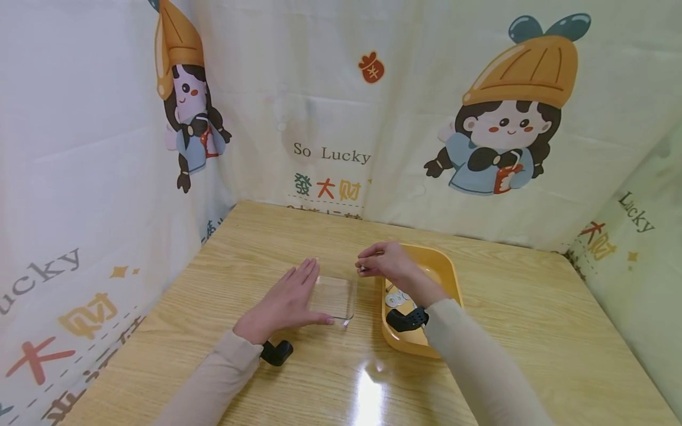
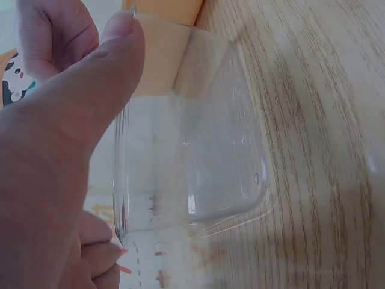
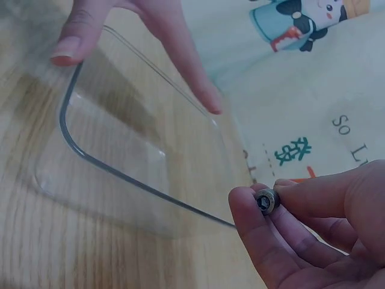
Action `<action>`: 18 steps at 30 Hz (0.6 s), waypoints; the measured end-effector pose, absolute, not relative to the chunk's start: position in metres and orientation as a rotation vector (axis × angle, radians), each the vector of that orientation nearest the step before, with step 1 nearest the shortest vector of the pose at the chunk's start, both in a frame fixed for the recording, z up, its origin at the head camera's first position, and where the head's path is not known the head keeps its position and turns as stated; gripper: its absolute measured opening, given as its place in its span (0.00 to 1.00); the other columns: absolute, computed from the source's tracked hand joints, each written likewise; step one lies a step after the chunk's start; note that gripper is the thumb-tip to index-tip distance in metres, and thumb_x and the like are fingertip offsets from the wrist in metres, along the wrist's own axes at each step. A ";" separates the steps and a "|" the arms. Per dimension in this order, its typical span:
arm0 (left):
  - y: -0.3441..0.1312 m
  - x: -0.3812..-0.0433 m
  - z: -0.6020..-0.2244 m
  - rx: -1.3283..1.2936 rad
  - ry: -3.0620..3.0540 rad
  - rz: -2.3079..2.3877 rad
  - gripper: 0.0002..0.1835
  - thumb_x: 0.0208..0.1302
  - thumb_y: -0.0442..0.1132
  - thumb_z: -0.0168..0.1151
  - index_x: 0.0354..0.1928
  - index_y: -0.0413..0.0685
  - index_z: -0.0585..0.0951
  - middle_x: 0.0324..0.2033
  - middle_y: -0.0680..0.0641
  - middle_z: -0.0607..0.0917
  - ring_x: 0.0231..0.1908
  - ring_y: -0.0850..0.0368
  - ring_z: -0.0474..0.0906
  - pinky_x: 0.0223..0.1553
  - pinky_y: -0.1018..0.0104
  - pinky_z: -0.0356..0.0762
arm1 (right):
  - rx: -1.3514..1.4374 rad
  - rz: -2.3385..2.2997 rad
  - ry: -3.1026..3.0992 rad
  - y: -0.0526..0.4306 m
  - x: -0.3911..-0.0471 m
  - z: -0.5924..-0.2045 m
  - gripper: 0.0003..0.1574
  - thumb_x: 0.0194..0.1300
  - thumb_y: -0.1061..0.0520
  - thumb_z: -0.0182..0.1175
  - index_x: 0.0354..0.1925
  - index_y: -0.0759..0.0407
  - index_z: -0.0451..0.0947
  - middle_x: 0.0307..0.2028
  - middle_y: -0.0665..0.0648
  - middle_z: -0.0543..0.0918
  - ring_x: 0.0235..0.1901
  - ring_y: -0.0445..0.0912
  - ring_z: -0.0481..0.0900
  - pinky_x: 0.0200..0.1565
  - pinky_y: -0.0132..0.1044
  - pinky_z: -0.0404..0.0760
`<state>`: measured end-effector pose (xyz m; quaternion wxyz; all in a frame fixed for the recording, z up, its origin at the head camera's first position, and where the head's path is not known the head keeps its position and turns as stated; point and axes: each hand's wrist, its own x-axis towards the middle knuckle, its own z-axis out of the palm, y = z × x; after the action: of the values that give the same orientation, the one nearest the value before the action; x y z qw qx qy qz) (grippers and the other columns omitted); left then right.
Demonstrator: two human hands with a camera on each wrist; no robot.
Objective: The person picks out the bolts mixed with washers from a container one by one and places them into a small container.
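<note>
Head view: probably mid-transfer, pinching bolt in right grip beside clear box, with wide left grip; likely needs lowering next.

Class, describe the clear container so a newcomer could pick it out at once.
On the wooden table, find the yellow tray. Just left of it stands the clear container, with the left hand at its rim. Unlike the opaque tray, it is see-through, showing the table beneath.
</note>
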<state>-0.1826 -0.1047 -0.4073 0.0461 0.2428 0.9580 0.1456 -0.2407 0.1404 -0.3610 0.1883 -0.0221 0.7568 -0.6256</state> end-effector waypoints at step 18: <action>-0.094 -0.180 -0.412 0.634 2.995 0.445 0.68 0.50 0.80 0.58 0.77 0.34 0.49 0.77 0.35 0.49 0.78 0.43 0.43 0.77 0.45 0.48 | -0.085 -1.613 2.159 0.106 -0.239 -0.371 0.17 0.69 0.69 0.56 0.54 0.79 0.73 0.48 0.75 0.83 0.38 0.51 0.88 0.50 0.46 0.86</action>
<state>-0.1803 -0.0937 -0.4122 0.0239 0.2050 0.9679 0.1437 -0.2391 0.1055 -0.3706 0.2209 -0.0307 0.7809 -0.5835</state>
